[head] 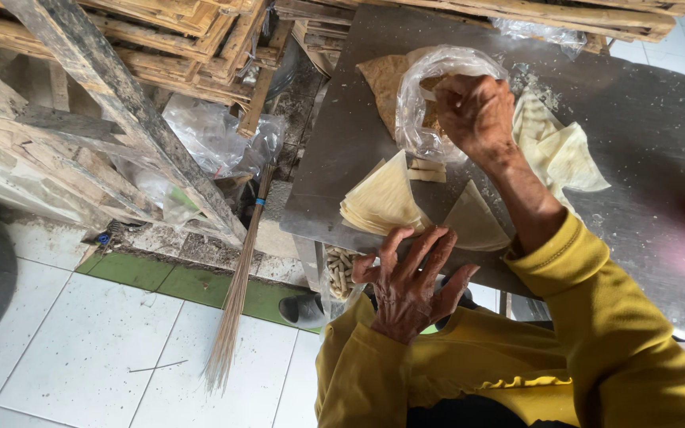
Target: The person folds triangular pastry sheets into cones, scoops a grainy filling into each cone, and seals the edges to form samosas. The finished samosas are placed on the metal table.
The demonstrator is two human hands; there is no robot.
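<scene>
1. The right hand (476,112) pinched the mouth of a clear plastic bag (430,103), upper centre, apparently part-filled.
2. The left hand (410,281) hovered spread, empty, beside stacked pale triangular wrappers (382,202), seemingly still unbagged, on the grey metal table (644,135).

Clear plastic bag (430,95), crumpled and open-mouthed, at 12 o'clock on the grey metal table (652,135); stack of pale triangular wrappers (382,198) at 9 o'clock of centre, fanned flat near the table's edge
</scene>
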